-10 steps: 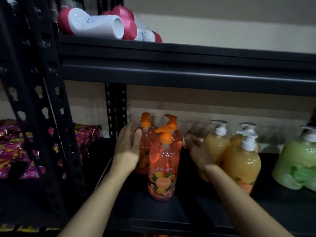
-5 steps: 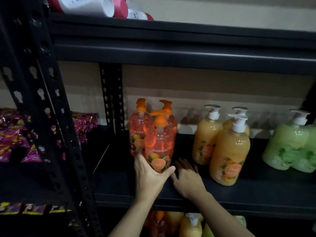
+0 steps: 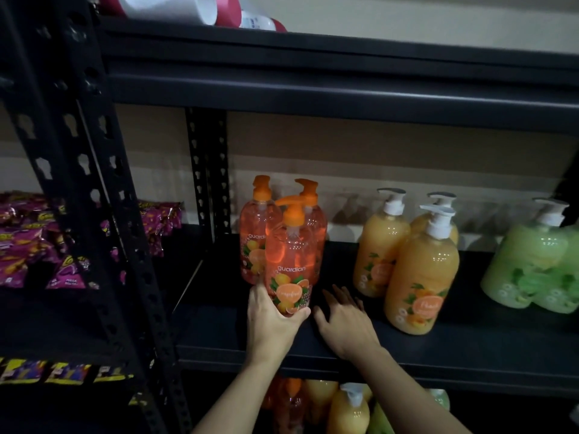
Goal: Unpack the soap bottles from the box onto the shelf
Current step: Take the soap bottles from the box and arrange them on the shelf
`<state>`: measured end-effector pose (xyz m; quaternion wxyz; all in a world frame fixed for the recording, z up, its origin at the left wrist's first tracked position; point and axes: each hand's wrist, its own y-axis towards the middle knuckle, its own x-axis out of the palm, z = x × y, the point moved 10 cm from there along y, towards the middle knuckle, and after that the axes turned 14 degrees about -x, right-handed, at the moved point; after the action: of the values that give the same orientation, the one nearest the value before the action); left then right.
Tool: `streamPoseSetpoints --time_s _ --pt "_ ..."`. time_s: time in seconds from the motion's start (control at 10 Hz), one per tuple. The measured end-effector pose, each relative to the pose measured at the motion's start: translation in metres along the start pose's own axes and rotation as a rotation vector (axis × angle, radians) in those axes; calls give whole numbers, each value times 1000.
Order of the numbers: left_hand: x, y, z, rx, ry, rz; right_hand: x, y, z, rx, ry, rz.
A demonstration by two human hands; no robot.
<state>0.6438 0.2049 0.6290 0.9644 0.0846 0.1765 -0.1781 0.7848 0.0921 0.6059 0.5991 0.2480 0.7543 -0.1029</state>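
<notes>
Black steel shelf (image 3: pixel 438 349), dim light. Perforated upright post (image 3: pixel 94 183) at left, splitting this bay from a bay with purple snack packets (image 3: pixel 28 242) and yellow packets (image 3: pixel 62 371) one level down. Top level: red-and-white bottles (image 3: pixel 175 7) lying on their sides. Middle level, left to right: three orange pump bottles in a tight cluster, three peach bottles with white pumps (image 3: pixel 419 277), then green bottles (image 3: pixel 532 264) at the far right edge. The front orange bottle (image 3: pixel 291 255) stands upright on the deck, label facing out, touching or just in front of the two rear orange bottles (image 3: pixel 255 233), which it partly hides. More pump bottles (image 3: pixel 347 408) show below the shelf's front edge; what they sit in is too dark to tell. Left hand (image 3: pixel 272 324) wraps the base of the front orange bottle, thumb curled round the near side, fingers up the left flank. Right hand (image 3: pixel 347 324) is palm down with fingers spread and straight, holding nothing, low over the bare deck between the orange cluster and the peach bottles; contact with the deck can't be told. Its thumb is just beside the left thumb.
</notes>
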Motion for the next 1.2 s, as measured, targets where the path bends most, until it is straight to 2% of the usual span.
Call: streamPoseSetpoints --time_s 0.3,1.2 --pt "-4 2 -2 -37 -7 9 0 0 1 -3 8 -15" --pt "1 13 -15 -195 -8 -125 -5 -2 -2 -2 26 17"
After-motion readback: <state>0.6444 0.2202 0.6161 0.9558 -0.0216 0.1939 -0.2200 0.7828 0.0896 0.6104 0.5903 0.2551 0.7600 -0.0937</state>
